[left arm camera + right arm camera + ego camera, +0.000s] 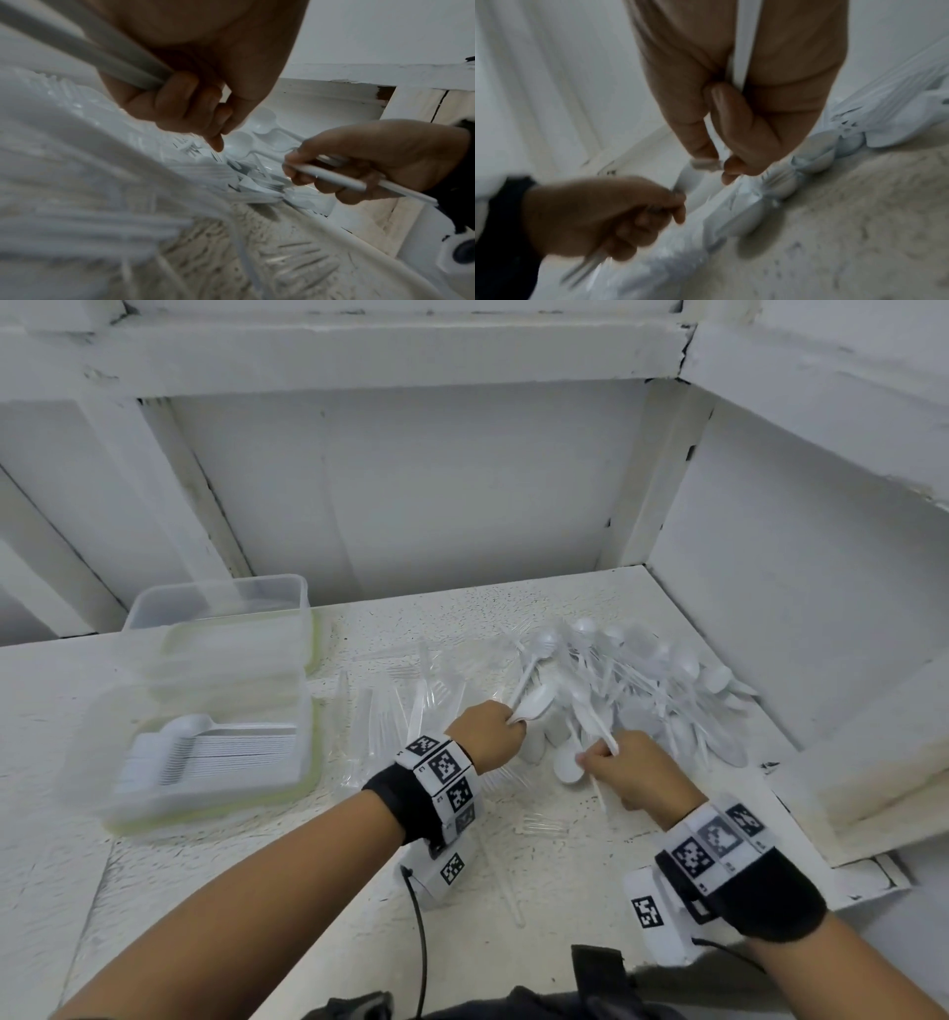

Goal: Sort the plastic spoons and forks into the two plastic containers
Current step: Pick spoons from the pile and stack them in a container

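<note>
Spoons (642, 670) are heaped on the table (215, 880) right past both hands. Left hand (488, 731) grips spoon handles, right hand (637, 775) curls round a white handle. Clear forks (411, 706) barely show up from the head cam. Farther left, near container (205, 752) holds stacked spoons, blurry; far container (221, 608) behind it.

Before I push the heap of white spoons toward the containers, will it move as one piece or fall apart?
Probably fall apart: the white spoons lie loose and crisscrossed, nothing binding them. They look thin and light, so they should slide easily on the table. Tangled handles may drag a few neighbours along.
</note>
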The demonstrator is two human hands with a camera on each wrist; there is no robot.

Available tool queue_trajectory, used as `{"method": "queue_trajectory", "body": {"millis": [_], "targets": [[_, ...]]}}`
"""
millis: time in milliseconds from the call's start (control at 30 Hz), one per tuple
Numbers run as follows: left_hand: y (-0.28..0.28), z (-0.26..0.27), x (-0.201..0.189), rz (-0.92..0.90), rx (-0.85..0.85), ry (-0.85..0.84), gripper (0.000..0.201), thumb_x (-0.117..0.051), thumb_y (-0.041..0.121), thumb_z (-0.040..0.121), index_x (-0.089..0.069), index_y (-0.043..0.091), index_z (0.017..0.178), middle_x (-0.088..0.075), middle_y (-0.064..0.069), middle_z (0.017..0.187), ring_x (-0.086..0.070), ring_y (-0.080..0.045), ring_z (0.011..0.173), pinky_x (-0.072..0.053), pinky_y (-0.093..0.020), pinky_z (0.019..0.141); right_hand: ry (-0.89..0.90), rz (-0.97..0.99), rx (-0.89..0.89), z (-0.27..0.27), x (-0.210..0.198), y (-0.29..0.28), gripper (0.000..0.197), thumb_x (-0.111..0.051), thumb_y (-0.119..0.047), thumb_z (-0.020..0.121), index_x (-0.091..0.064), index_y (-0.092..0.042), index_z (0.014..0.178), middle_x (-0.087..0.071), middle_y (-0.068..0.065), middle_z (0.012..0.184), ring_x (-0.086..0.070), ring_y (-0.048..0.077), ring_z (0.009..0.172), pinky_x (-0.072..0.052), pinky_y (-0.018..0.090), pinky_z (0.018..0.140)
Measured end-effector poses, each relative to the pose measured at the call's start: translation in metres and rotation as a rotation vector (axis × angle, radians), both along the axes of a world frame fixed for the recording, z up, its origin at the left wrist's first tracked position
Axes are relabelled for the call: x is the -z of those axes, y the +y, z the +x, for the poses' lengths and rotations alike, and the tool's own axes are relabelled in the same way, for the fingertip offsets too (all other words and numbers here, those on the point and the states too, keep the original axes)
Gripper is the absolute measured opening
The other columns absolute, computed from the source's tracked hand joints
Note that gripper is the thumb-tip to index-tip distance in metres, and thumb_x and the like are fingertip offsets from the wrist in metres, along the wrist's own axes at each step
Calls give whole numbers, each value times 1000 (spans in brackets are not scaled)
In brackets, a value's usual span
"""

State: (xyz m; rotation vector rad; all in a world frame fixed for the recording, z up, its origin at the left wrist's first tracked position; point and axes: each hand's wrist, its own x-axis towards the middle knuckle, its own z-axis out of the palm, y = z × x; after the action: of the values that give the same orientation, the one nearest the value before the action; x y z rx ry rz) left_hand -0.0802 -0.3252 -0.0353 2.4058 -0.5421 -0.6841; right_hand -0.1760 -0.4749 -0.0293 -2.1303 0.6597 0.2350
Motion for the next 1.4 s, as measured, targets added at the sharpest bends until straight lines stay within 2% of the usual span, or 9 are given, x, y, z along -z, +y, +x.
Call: {"method": "queue_trajectory", "body": {"millis": [200,367,533,667,867,967,1067,1267,1400], "targets": [[-12,-7,5,60,79,9,37,-48,27,92,-38,14,59,-40,1,60,-37,-11,52,-28,-21,48,-113,-14,133,-4,-25,-19,17,-46,-11,92,-59,-3,83,-58,2,64,-37,14,44,-28,18,36],[-29,-16,8,175,200,-22,40,-53,42,90,-40,17,62,-42,3,61,-40,-11,53,-29,-22,48,-120,-23,122,-6,-22,-22,17,-44,-15,94,-59,-6,92,-58,4,66,-40,14,49,-29,20,38],[-36,-17,10,226,229,-3,36,-61,32,87,-35,19,64,-42,4,66,-50,-18,75,-30,-20,49,-127,-6,115,-8,-20,-18,12,-47,-17,94,-57,-11,90,-58,2,66,-43,12,53,-28,14,33],[-30,-11,1,211,150,3,33,-56,24,88,-38,15,62,-41,2,62,-41,-12,54,-30,-19,47,-151,-26,94,-8,-22,-17,13,-46,-18,95,-57,-13,87,-59,3,69,-44,11,55,-29,14,36],[-7,-1,-24,201,98,-80,18,-49,16,87,-49,11,69,-62,-1,72,-47,-10,52,-36,-19,46,-167,-32,44,-6,-24,-9,15,-47,-18,94,-60,-10,92,-63,1,70,-47,8,54,-32,16,40],[11,2,-35,149,62,-106,19,-47,18,88,-61,6,82,-68,-3,77,-51,-9,54,-39,-20,49,-174,-48,-1,-4,-27,-2,17,-48,-14,91,-59,-2,85,-58,6,70,-45,12,52,-34,15,38],[34,4,-46,132,13,-228,24,-48,24,90,-55,11,71,-56,0,67,-46,-11,55,-34,-21,50,-241,-93,-58,1,-32,9,22,-47,-17,92,-53,-1,78,-52,10,72,-44,15,58,-35,24,52],[93,1,-70,-118,-128,-208,29,-52,19,90,-53,17,61,-51,7,58,-41,-9,51,-29,-13,44,-426,-13,-178,19,-55,47,10,-53,-30,93,-58,-21,93,-58,-2,79,-54,9,73,-42,16,62],[126,-11,-74,-228,-190,-243,31,-56,19,89,-49,17,58,-47,6,57,-40,-6,51,-29,-18,50,-469,16,-337,34,-64,84,30,-60,-32,89,-60,-20,116,-60,-13,91,-54,-6,79,-42,6,66]]}}
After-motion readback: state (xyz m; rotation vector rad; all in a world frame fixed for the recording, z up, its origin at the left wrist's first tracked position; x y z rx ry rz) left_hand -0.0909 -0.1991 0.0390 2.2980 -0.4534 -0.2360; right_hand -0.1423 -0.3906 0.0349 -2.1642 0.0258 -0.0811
